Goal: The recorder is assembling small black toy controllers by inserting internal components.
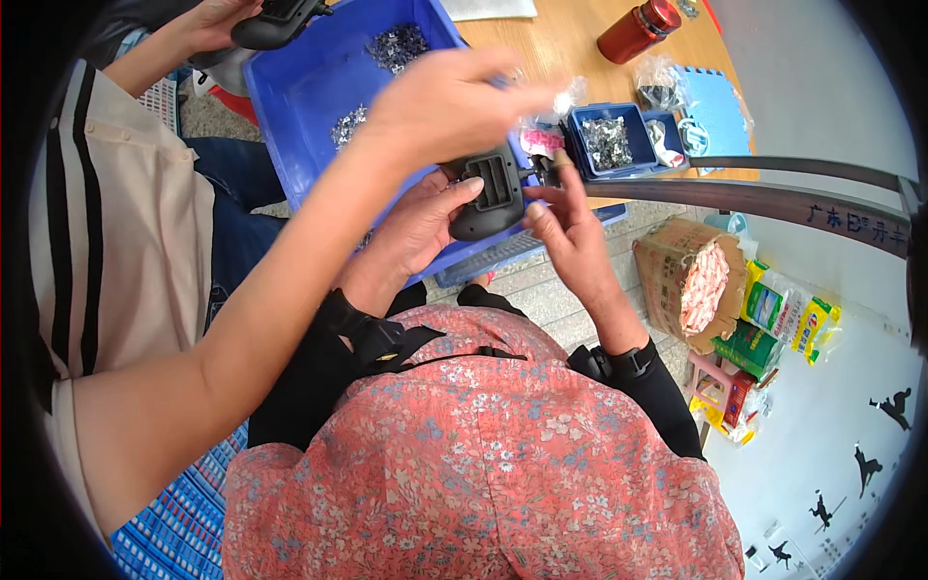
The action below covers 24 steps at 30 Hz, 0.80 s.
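One black plastic housing with a rounded grip and a slotted recess (503,208): gripped in my left hand (416,230), thumb on its face. One right hand (577,232), mine: fingers parted, just beside the housing's right edge; contact unclear. One co-worker's blurred hand (435,101), above my left. One small rectangular blue plastic tray (617,173) of silvery metal pieces (607,143), beyond my right.

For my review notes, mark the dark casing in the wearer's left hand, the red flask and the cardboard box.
Dark casing (493,200): head view, middle of its body.
Red flask (632,37): head view, side of its body.
Cardboard box (664,269): head view, its outer wall.
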Each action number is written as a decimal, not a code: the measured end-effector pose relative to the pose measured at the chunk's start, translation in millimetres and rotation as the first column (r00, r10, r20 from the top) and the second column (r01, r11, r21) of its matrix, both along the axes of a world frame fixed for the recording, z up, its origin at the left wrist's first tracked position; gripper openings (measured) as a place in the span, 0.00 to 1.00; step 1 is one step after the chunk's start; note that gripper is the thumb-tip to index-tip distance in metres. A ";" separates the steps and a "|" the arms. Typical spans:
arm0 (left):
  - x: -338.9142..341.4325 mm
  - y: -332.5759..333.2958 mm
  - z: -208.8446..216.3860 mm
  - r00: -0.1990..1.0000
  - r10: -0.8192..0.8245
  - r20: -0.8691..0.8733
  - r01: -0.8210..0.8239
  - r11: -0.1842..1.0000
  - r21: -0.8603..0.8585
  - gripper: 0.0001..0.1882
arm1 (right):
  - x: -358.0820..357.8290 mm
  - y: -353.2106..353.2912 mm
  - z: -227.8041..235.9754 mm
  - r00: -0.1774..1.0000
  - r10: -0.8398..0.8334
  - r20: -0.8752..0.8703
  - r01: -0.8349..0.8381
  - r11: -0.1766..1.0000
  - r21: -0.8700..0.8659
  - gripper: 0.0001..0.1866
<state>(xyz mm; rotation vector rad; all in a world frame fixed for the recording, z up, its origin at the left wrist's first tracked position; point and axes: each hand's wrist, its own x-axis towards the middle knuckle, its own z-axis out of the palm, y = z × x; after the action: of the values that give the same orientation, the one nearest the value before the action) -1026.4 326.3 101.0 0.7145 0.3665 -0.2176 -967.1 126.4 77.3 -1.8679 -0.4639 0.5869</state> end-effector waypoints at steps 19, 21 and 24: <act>-17.7 -3.4 -39.3 0.998 0.059 -0.021 -0.060 0.995 -0.076 0.22 | 2.9 5.9 -0.9 0.827 0.058 -0.559 0.086 0.970 0.227 0.15; -18.9 -1.6 -37.7 0.998 0.060 -0.010 -0.060 0.994 -0.091 0.21 | 3.6 7.0 -6.9 0.803 0.061 -0.593 0.120 0.958 0.260 0.14; -20.0 2.1 -38.7 0.997 0.074 -0.008 -0.075 0.990 -0.123 0.20 | 5.1 10.9 -8.7 0.773 0.066 -0.631 0.156 0.944 0.291 0.14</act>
<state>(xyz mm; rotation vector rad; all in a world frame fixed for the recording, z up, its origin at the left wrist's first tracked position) -1046.4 328.4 62.3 0.5779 0.3791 -0.1693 -962.0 137.3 68.7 -1.2492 -0.0502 0.9959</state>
